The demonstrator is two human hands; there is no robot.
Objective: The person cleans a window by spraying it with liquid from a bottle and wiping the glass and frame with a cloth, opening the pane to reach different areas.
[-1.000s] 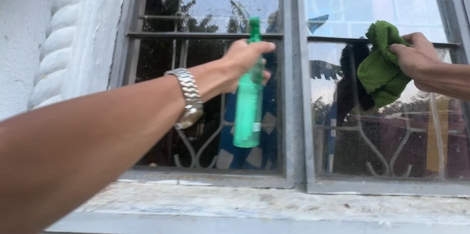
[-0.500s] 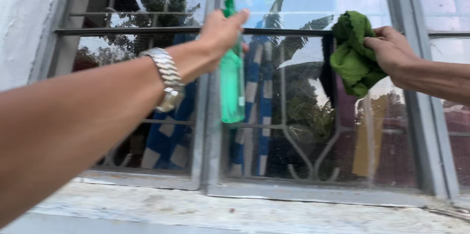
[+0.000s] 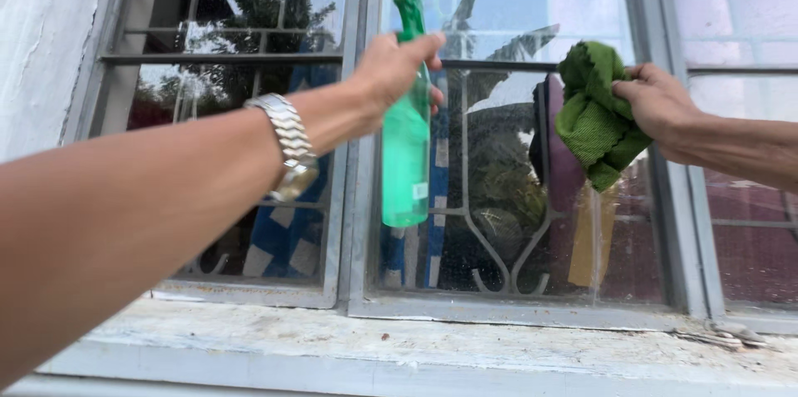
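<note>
Setting: a grey-framed window (image 3: 357,197) with curled metal grilles behind the glass, set in a white wall above a weathered, flaking sill (image 3: 432,347).
Left hand (image 3: 391,73): raised before the centre pane, its grip closed around the neck of a green spray bottle (image 3: 406,147), which hangs upright beside the frame's middle post.
Wrist: a silver metal watch (image 3: 287,146).
Right hand (image 3: 661,106): its grip bunched tight on a green cloth (image 3: 594,114), held against the glass, near the bottle.

A grey-framed window (image 3: 359,197) with curled iron grilles (image 3: 499,239) sits above a weathered white sill (image 3: 465,347).
</note>
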